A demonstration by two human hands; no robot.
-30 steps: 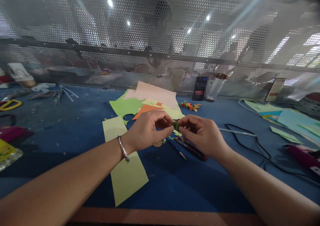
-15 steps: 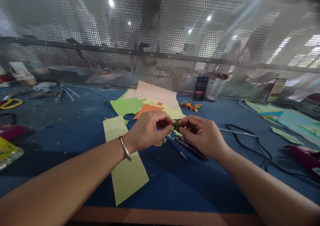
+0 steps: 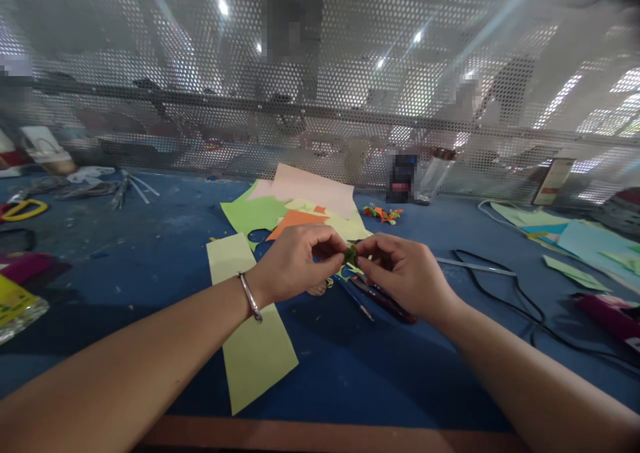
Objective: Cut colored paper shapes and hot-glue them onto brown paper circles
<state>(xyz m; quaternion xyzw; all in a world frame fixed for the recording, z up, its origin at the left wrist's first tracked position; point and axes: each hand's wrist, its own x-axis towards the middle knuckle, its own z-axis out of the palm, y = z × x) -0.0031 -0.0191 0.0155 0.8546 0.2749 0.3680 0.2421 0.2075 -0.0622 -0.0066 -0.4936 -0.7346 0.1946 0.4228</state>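
Note:
Between my two hands is a small green paper piece point(image 3: 351, 253), pinched at its sides; its exact shape is too small to make out. My left hand point(image 3: 300, 259), with a silver bangle at the wrist, closes thumb and index finger on its left side. My right hand point(image 3: 405, 269) pinches it from the right. A pale yellow paper strip point(image 3: 260, 366) lies under my left forearm. Below the fingers are a pencil point(image 3: 361, 305), a dark red-handled tool point(image 3: 393, 306) partly hidden by my right hand, and green paper scraps.
Behind my hands lie pink paper point(image 3: 313, 189), green paper point(image 3: 245, 216) and orange paper point(image 3: 300, 223). Small orange and green paper pieces point(image 3: 383, 213) sit farther back. A black cord point(image 3: 505, 303) crosses the right side. Yellow-handled scissors point(image 3: 27, 209) lie far left. A perforated metal screen point(image 3: 210, 106) bounds the table.
The hands stay in nearly the same place, still pinching the green paper piece, which has turned or shifted very slightly between the fingertips.

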